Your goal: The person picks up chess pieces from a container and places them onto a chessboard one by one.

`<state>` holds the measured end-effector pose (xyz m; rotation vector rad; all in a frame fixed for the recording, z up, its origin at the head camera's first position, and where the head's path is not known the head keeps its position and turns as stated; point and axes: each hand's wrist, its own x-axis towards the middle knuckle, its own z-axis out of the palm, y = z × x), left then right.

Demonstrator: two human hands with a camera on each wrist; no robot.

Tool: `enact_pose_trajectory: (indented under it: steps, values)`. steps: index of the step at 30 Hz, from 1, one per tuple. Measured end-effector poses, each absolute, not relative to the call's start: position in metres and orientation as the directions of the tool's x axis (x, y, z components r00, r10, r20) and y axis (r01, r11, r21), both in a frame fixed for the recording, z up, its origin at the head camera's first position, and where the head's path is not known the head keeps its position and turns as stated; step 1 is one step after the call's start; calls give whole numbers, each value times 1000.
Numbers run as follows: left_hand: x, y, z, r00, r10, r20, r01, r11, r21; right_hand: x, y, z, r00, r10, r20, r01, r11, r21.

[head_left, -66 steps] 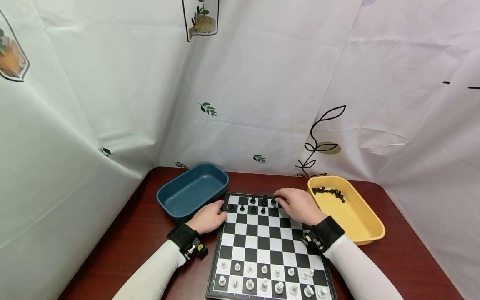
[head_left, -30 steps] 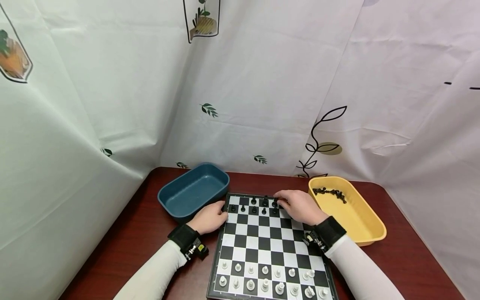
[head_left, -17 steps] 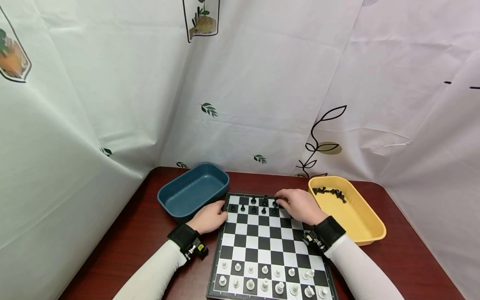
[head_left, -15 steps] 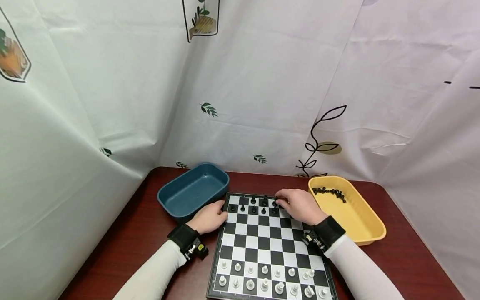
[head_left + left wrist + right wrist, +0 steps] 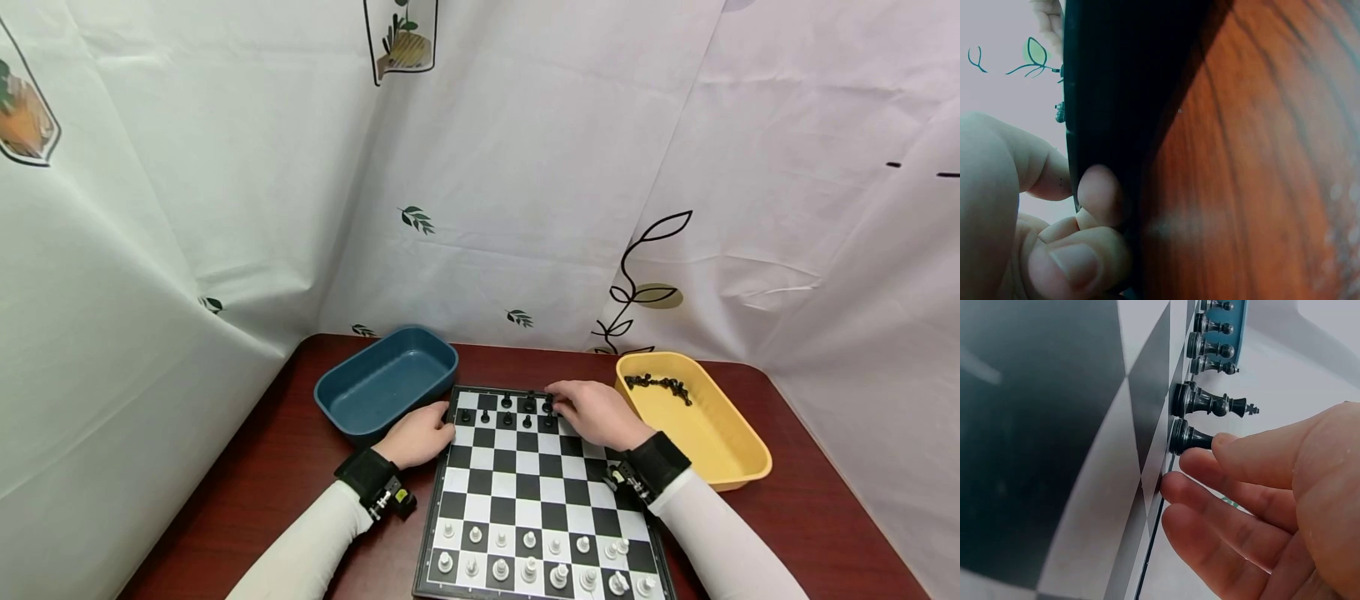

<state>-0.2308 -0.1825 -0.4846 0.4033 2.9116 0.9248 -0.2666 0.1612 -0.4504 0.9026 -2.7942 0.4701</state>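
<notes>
My right hand (image 5: 596, 412) is at the far edge of the chessboard (image 5: 505, 483). In the right wrist view its thumb and index finger pinch the upper part of a black chess piece (image 5: 1197, 439), whose top they hide. The piece's base stands at the board surface, beside a black king (image 5: 1216, 403). Other black pieces (image 5: 1213, 349) line up beyond it. On the board's left edge, near the far corner, my left hand (image 5: 414, 436) grips the dark rim (image 5: 1110, 81) between thumb and fingers. White pieces (image 5: 529, 568) fill two rows at the near end.
Left of the board's far corner stands a blue bin (image 5: 386, 379), close to my left hand. A yellow bin (image 5: 723, 442) at the right holds several black chess pieces (image 5: 660, 384). White patterned cloth (image 5: 480, 208) hangs behind the dark red table (image 5: 247, 500).
Over the last half second my right hand has shifted very slightly left, with its fingers still at the black piece. My left hand and the board have stayed put.
</notes>
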Motion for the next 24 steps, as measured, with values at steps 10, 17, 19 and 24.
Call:
enact_pose_trajectory:
  steps: [10, 17, 19, 24]
  values:
    - [-229, -183, -484, -964, 264, 20, 228, 789, 571, -266, 166, -443, -790, -563, 241, -612, 749, -254]
    - [-230, -183, -485, -962, 271, 32, 240, 782, 576, -263, 181, -423, -801, -530, 279, -597, 746, -295]
    - [-230, -183, -485, -962, 271, 29, 238, 782, 576, -263, 188, -417, -811, -506, 293, -581, 756, -301]
    - [-230, -183, -484, -961, 274, 27, 240, 785, 571, -262, 211, -403, -842, -435, 319, -527, 787, -320]
